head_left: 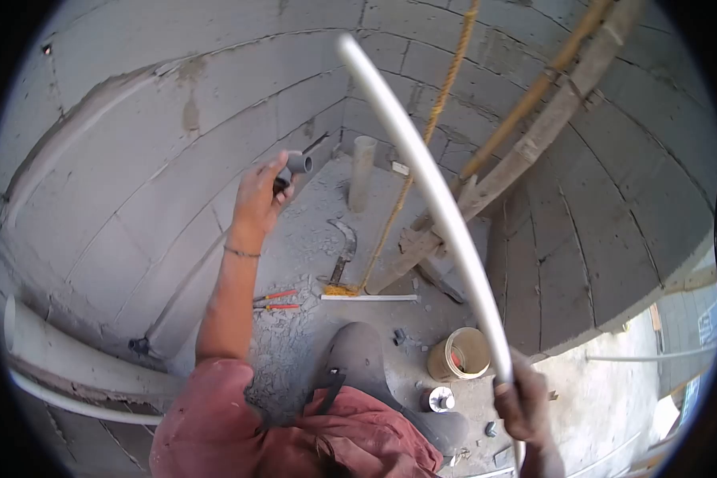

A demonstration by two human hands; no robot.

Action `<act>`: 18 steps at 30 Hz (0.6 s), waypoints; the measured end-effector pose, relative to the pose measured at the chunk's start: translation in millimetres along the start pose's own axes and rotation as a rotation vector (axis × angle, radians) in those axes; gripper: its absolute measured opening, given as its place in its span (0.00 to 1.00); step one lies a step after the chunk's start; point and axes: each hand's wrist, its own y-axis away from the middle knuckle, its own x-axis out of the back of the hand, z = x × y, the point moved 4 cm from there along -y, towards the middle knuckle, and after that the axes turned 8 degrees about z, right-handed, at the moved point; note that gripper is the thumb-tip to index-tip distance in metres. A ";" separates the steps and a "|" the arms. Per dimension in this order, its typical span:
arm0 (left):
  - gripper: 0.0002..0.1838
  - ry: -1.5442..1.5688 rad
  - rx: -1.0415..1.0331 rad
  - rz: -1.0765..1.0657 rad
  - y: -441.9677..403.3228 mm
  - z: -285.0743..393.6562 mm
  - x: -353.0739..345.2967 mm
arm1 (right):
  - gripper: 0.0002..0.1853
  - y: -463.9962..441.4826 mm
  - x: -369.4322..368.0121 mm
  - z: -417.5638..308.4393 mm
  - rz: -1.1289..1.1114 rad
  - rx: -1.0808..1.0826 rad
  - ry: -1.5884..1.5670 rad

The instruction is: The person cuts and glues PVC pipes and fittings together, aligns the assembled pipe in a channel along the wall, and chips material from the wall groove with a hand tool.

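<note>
My left hand, raised near the block wall, is closed around a grey plastic pipe fitting whose round opening faces right. Something dark also shows in that grip, and a thin dark tip sticks out beyond the fitting; I cannot make out what it is. At the lower right my right hand grips a long white plastic pipe near its lower end. The pipe slants up and left across the view, its far end free in the air. The fitting and the pipe are apart.
Red-handled pliers, a hacked metal blade tool, and a short white strip lie amid rubble. A bucket and a can stand right of my knees. A yellow rope and wooden poles cross the right side. A pipe stub rises behind.
</note>
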 end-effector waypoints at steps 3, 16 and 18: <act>0.20 -0.052 0.041 0.021 -30.6 17.5 37.5 | 0.24 17.7 -51.1 48.8 -0.043 -0.063 -0.019; 0.16 0.100 0.342 0.109 -46.7 -18.2 87.2 | 0.11 57.4 -145.7 86.0 -0.085 -0.374 -0.515; 0.17 0.077 0.302 0.095 -46.7 -31.0 93.0 | 0.09 61.9 -153.6 92.0 -0.096 -0.422 -0.622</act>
